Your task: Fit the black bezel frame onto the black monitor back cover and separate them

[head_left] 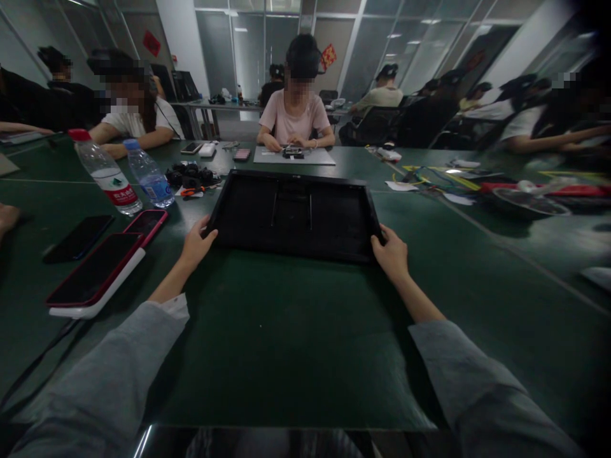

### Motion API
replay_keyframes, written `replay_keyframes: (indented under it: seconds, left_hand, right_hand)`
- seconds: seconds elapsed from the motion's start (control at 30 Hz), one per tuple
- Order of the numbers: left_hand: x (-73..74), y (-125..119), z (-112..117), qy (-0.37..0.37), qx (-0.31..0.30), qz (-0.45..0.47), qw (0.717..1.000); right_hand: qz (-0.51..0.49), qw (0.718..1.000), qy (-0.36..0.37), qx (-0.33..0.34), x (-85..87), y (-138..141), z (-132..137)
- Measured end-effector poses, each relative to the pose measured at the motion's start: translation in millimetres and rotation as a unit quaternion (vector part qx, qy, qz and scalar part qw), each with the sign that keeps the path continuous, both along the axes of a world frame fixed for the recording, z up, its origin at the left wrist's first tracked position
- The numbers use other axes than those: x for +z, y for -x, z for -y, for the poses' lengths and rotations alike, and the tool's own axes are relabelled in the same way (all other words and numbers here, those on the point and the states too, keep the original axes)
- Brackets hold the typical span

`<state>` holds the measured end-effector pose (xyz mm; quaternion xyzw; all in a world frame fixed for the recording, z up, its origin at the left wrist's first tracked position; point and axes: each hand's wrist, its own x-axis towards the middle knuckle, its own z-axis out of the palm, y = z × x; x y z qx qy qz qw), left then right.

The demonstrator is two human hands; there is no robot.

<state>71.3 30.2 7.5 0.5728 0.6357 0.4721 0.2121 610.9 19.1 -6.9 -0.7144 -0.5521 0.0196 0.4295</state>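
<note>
A flat black rectangular panel (296, 213), like a monitor back, lies on the green table (286, 331) in front of me. My left hand (195, 245) grips its near left corner, fingers curled round the edge. My right hand (391, 253) holds the near right corner the same way. Both arms wear grey sleeves.
Left of the panel lie several phones (95, 270) and two water bottles (112, 175), with a heap of black parts (191, 176) behind. A person sits across the table at a white sheet (293, 156). Cables and red trays (525, 191) lie at right. Other people sit around.
</note>
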Motion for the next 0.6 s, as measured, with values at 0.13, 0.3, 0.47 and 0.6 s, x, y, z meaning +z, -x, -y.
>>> replay_keyframes:
  seconds: [0.13, 0.3, 0.47, 0.6]
  left_hand:
    - [6.6, 9, 9, 0.017, 0.058, -0.032, 0.998]
    - [13.3, 16, 23, 0.01, 0.091, -0.229, 0.969]
    - [16.4, 10, 28, 0.009, 0.085, -0.299, 0.95]
    - [14.9, 9, 27, -0.003, 0.083, -0.279, 0.957]
  right_hand:
    - [-0.008, 1.0, 0.011, 0.021, 1.5, -3, 1]
    - [0.002, 0.999, 0.012, 0.049, 4.5, -1, 4]
    - [0.047, 0.998, 0.014, 0.025, 8.0, 8, 7]
    - [0.072, 0.997, 0.012, 0.028, 9.1, 12, 8]
